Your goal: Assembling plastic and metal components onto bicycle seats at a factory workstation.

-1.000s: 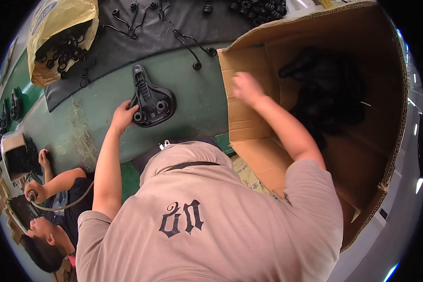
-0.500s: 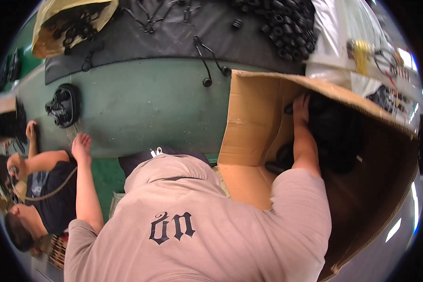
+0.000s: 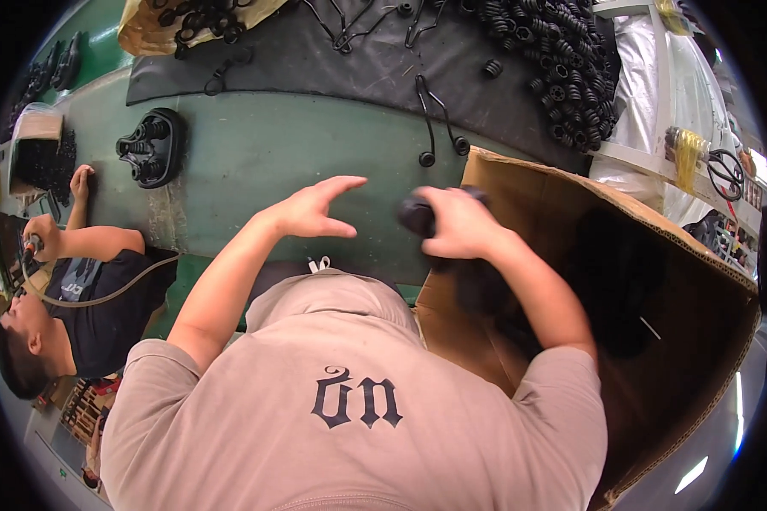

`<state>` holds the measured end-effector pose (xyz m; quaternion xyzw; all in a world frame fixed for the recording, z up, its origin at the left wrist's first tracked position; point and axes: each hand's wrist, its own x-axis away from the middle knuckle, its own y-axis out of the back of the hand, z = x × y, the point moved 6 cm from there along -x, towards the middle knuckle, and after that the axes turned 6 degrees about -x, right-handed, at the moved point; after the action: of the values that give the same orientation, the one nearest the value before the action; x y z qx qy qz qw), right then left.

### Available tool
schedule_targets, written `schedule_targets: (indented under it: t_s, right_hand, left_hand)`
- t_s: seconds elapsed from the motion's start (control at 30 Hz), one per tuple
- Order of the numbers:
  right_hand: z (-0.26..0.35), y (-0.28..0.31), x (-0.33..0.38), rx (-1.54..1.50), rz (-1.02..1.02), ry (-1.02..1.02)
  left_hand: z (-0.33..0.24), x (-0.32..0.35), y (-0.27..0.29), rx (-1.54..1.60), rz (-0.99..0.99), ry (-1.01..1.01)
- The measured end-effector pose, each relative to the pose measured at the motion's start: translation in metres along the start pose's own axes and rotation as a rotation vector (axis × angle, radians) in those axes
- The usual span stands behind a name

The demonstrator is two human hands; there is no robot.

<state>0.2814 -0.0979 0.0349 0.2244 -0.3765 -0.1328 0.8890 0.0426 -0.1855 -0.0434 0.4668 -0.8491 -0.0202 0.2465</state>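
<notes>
My right hand (image 3: 460, 220) grips a dark rounded part (image 3: 418, 215) beside the near-left corner of the cardboard box (image 3: 452, 294); motion blurs the part, so its exact kind does not show. Over the green bench, my left hand (image 3: 311, 210) is held out with thumb and fingers spread, nothing in it. Farther left on the bench lies a black oval moulded part (image 3: 151, 146) with ribbed round pieces on it. Inside the box are more black parts (image 3: 486, 289), mostly lost in shadow.
Black ribbed sleeves (image 3: 571, 77) are heaped on a dark sheet (image 3: 307, 72) at the back. Bent black wire pieces (image 3: 435, 119) lie near the box, and a yellowish bag (image 3: 145, 25) of black rings sits far left. A co-worker (image 3: 102, 264) holds a hose-fed tool at left.
My right hand has come out of the box with a dark part, moving left over the bench. My left hand has moved right and forward, fingers spreading. The whole view has shifted.
</notes>
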Motion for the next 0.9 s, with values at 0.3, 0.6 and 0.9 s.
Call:
schedule_targets:
  t_s: [0.3,0.6,0.9]
  right_hand:
    - [-0.018,-0.043,-0.127,-0.928,-0.35,-0.139]
    - [-0.085,0.124,-0.164,-0.192,-1.08,-0.226]
    - [-0.196,0.213,-0.175,0.081,-1.175,-0.699]
  left_hand:
    - [0.097,0.043,0.1,0.233,-0.467,0.256]
    - [0.106,0.034,0.115,-0.364,-0.505,0.248]
    - [0.086,0.022,0.079,-0.406,-0.504,0.251]
